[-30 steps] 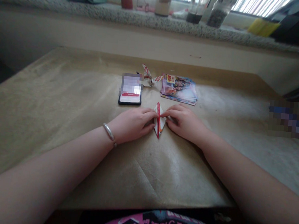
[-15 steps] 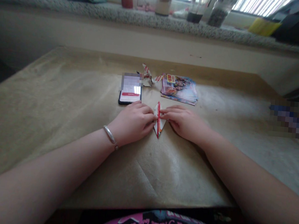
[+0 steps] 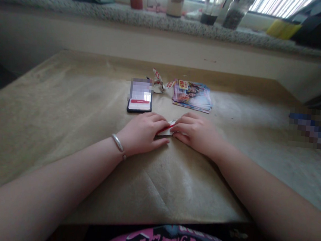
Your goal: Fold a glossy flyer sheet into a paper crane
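Observation:
A small folded piece of paper (image 3: 165, 131), white with a red strip, lies slantwise on the table between my hands. My left hand (image 3: 145, 131), a silver bangle at its wrist, has its fingers over the paper's left end, and its thumb stretches along the near edge. From the other side my right hand (image 3: 194, 131) pinches the right end with bent fingertips. Both ends of the paper are partly hidden under the fingers. Just beyond my left hand lies a phone (image 3: 139, 106) with a lit, partly blurred screen.
Behind the paper sit a stack of colourful printed cards (image 3: 194, 97) and a crumpled paper scrap (image 3: 159, 84). A pixelated blue item (image 3: 314, 130) is at the table's right edge. Bottles and a yellow object (image 3: 283, 29) stand on the stone windowsill (image 3: 147, 18).
The folded paper has turned from pointing away from me to lying slanted across. My left thumb has come off it toward me, and my right fingers have closed over its right end.

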Demonstrator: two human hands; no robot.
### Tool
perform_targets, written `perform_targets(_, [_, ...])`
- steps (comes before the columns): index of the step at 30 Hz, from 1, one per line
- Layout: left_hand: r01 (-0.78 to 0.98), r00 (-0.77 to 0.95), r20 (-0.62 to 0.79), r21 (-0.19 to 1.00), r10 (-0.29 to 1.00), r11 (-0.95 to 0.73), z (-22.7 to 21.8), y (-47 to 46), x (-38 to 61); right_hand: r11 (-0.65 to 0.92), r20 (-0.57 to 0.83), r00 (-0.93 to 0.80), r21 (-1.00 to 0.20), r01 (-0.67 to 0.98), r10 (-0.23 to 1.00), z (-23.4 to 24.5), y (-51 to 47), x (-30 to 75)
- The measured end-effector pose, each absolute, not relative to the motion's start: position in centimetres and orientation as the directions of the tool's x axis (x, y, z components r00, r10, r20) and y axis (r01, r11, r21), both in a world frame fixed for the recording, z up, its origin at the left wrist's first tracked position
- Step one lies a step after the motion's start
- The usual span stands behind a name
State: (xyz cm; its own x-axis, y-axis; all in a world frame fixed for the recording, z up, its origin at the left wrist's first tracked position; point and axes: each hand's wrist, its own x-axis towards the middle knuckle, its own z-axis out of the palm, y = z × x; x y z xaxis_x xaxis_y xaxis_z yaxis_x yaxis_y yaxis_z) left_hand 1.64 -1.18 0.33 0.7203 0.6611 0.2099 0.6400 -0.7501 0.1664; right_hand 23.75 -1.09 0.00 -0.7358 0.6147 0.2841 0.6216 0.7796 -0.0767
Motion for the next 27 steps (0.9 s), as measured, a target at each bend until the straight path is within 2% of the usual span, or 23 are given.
perform_targets(8, [0.587, 0.713, 0.344, 0.183, 0.611, -0.788, -0.9, -0.4, 1.5, 0.750, 0.286, -0.702, -0.107, 0.653, 0.652, -0.3, -1.1, 23.8])
perform_targets(12, [0.602, 0.711, 0.383, 0.102, 0.590, -0.792, -0.6, -0.4, 1.4, 0.729, 0.281, -0.680, -0.125, 0.673, 0.677, -0.5, -1.1, 23.7])
perform_targets(15, [0.615, 0.744, 0.353, -0.030, 0.568, -0.788, -0.1, -0.7, 1.5, 0.722, 0.282, -0.670, -0.156, 0.674, 0.687, -0.5, -1.1, 23.5])
perform_targets(18, [0.618, 0.771, 0.275, -0.111, 0.574, -0.778, 0.3, -0.9, 1.6, 0.717, 0.272, -0.670, -0.133, 0.685, 0.691, -0.4, -1.1, 23.4])
perform_targets(22, [0.632, 0.767, 0.244, -0.134, 0.593, -0.763, 0.4, -1.0, 1.6, 0.712, 0.256, -0.677, -0.070, 0.699, 0.690, -0.2, -1.3, 23.3])
perform_targets(27, [0.664, 0.735, 0.272, -0.098, 0.622, -0.741, 0.2, -1.0, 1.6, 0.704, 0.255, -0.677, -0.025, 0.709, 0.691, 0.0, -1.6, 23.0])
